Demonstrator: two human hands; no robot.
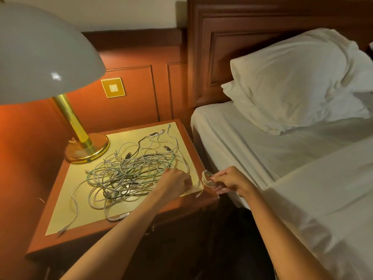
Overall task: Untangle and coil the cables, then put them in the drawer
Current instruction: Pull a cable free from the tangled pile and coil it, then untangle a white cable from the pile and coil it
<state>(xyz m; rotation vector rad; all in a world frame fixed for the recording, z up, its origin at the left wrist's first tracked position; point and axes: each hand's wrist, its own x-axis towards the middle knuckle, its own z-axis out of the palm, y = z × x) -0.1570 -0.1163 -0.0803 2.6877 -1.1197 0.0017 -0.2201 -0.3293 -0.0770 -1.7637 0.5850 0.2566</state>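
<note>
Right grip (pixel 228 181) pinches blurred coil (pixel 206 178); left grip (pixel 177 183) hides its hold.

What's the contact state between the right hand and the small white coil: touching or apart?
Touching. The head view shows the right hand pinching the small white coil between thumb and curled fingers, with no gap between them.
</note>
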